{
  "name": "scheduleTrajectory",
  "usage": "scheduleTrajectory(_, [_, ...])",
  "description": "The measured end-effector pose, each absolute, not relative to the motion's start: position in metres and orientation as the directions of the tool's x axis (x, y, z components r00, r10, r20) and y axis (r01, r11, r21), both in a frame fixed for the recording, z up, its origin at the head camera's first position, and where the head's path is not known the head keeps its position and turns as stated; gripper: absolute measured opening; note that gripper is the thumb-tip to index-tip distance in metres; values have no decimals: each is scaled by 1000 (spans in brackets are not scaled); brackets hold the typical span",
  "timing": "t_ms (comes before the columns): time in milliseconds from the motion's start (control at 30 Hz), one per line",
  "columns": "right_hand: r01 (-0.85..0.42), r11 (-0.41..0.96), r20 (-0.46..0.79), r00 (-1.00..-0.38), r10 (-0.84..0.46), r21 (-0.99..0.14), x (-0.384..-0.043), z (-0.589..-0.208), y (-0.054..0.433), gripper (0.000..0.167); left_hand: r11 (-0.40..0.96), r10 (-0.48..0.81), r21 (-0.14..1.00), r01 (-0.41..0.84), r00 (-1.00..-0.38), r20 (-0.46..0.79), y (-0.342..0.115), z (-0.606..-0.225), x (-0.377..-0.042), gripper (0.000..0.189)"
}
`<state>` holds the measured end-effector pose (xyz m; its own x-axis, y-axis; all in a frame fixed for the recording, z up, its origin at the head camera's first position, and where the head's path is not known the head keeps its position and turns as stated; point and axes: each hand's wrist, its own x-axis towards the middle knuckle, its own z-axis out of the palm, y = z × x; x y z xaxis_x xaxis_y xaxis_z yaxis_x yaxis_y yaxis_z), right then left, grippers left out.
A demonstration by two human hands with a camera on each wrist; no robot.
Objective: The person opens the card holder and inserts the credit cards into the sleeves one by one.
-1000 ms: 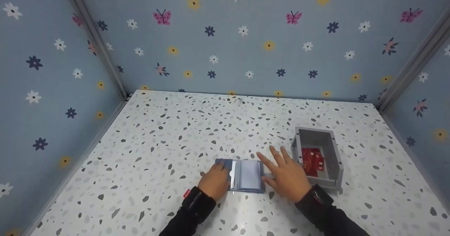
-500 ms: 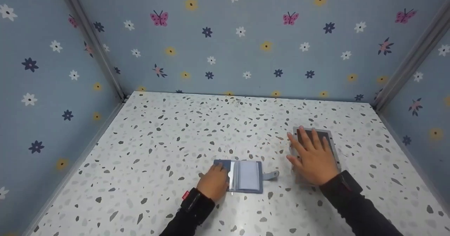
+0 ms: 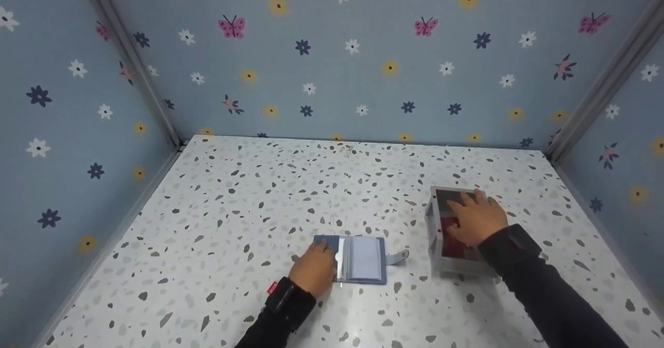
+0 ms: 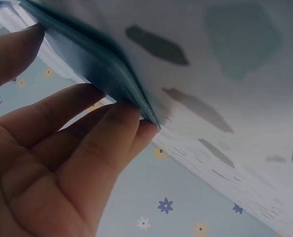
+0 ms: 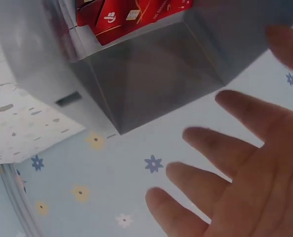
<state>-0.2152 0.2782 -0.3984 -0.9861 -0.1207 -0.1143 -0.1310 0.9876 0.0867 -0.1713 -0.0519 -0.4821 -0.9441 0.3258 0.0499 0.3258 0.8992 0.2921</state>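
A blue card holder (image 3: 365,258) lies spread open on the speckled table, its clear sleeves showing on the right side and its strap (image 3: 398,256) sticking out to the right. My left hand (image 3: 314,270) rests on its left cover; in the left wrist view the fingertips touch the cover (image 4: 82,54) near its edge. At the right, my right hand (image 3: 478,221) hovers over the grey box (image 3: 434,234), fingers spread and holding nothing. Red cards (image 5: 136,17) lie inside the box, partly hidden by the right hand in the head view.
The white speckled table (image 3: 249,192) is closed in by blue flowered panels (image 3: 332,57) at the back and both sides. Grey metal posts (image 3: 122,52) stand at the corners.
My right hand has moved right from beside the card holder to over the box, uncovering the strap. The left hand has stayed on the cover.
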Motion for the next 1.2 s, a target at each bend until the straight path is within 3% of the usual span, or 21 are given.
scheduleTrajectory(200, [-156, 983, -268, -955, -126, 93, -233, -399, 267, 61, 896, 331, 306, 323, -943, 25, -52, -481, -172, 42])
scheduleTrajectory(400, [-162, 985, -376, -918, -129, 57, -252, -413, 270, 50, 898, 323, 303, 318, -946, 35, -53, -480, -171, 42])
scheduleTrajectory(633, [-204, 977, -366, -915, -167, 62, -260, -440, 285, 27, 898, 321, 307, 315, -946, 30, -53, -480, -171, 44])
scheduleTrajectory(800, [-162, 987, -379, -914, -147, 8, -257, -445, 286, 23, 897, 322, 310, 316, -946, 35, -54, -481, -171, 44])
scheduleTrajectory(1067, [-172, 984, -293, -944, -154, 36, -240, -422, 269, 44, 895, 309, 333, 298, -951, 20, -54, -480, -170, 44])
scheduleTrajectory(1200, [-168, 985, -247, -956, -157, 26, -235, -416, 265, 38, 896, 303, 342, 284, -953, -3, -54, -479, -170, 45])
